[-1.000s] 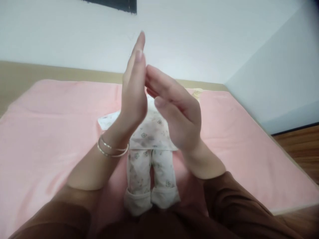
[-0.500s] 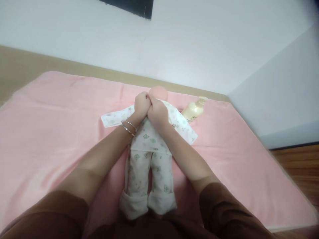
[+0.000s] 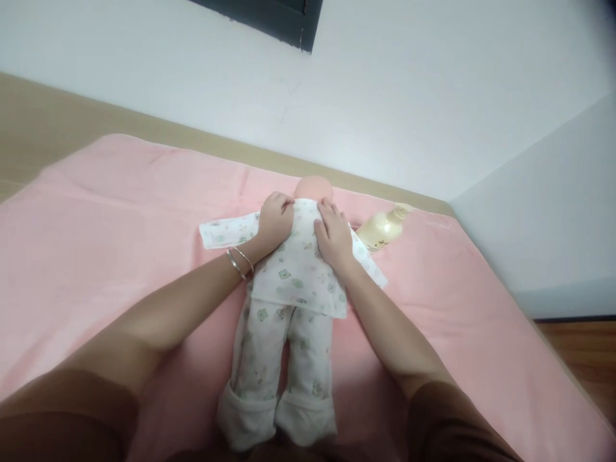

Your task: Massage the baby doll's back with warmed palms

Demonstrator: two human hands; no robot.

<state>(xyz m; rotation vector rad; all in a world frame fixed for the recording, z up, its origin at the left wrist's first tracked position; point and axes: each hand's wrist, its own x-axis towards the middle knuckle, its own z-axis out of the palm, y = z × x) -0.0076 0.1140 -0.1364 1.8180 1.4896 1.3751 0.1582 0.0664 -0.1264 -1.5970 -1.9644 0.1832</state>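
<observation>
- The doll [image 3: 298, 276] is lying along the middle of the pink cloth [image 3: 120, 224], its rounded head [image 3: 315, 187] pointing to the far side and its legs running towards the near side.
- It is wearing a white patterned top [image 3: 308, 250] and matching trousers [image 3: 262, 346], whose rolled cuffs [image 3: 250, 414] are sitting at the near end.
- The left hand [image 3: 276, 221] is touching the top at its far left shoulder, its fingers curling near the neckline; whether they are pinching fabric, I cannot tell.
- The right hand [image 3: 337, 237] is resting on the far right shoulder, loose and gripping nothing, its fingers extending towards the head and its thumb standing apart.
- One sleeve [image 3: 226, 232] is stretching out to the left; the other is slanting to the near right, partly hidden.
- Silver bracelets [image 3: 233, 262] are circling the left wrist.
- A pale yellow bottle [image 3: 380, 232] is lying just beside the doll, on its far right.
</observation>
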